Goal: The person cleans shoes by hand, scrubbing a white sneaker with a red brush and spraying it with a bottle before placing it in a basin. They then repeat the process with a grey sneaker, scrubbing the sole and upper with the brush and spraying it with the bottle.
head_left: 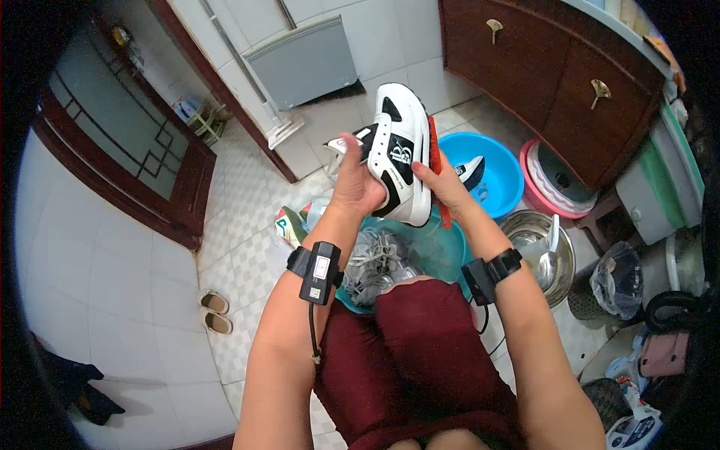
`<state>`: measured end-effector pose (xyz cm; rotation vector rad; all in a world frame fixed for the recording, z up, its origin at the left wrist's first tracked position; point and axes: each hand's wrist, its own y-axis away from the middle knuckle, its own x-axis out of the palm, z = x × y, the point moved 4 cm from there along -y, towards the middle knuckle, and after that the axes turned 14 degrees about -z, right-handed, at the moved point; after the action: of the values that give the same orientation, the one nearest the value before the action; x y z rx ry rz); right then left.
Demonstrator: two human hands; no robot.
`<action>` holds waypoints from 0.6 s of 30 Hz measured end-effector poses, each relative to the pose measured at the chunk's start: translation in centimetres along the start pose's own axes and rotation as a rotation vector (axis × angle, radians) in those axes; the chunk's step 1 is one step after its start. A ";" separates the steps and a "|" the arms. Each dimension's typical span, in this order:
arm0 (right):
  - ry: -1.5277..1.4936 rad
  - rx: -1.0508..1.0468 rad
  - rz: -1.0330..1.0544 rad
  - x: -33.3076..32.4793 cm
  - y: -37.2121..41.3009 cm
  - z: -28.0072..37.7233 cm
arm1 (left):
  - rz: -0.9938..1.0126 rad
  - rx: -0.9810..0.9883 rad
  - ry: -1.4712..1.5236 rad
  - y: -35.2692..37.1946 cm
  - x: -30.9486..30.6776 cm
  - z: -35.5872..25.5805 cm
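A white and black shoe is held up in front of me, its toe pointing away. My left hand is at the heel end with the thumb raised, and its fingers are hidden in or behind the shoe. My right hand grips a red brush lying along the sole side, with the thumb near the sole edge. Below the shoe is a teal basin holding grey laces or cloth. Another black and white shoe rests in a blue basin.
To the right stand pink basins, a steel bowl with a ladle and a lined bin. Brown cabinets are at the upper right. Slippers lie on the left floor.
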<state>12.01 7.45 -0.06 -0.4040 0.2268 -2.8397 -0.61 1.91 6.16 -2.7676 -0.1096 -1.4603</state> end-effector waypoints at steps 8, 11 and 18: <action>0.956 -0.828 -0.172 0.7 6.2 3.7 | -0.096 -0.014 0.077 -1.5 -1.6 0.1; 1.122 -0.775 -0.188 2.7 2.4 6.0 | -0.140 0.019 0.051 -2.1 -1.9 1.5; 1.089 -0.767 -0.042 3.5 5.1 4.8 | -0.190 0.020 0.036 -1.2 -2.0 -0.2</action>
<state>11.42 1.03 4.37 1.0593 1.4907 -2.5653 -1.98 2.95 4.63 -2.7800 -0.3947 -1.5376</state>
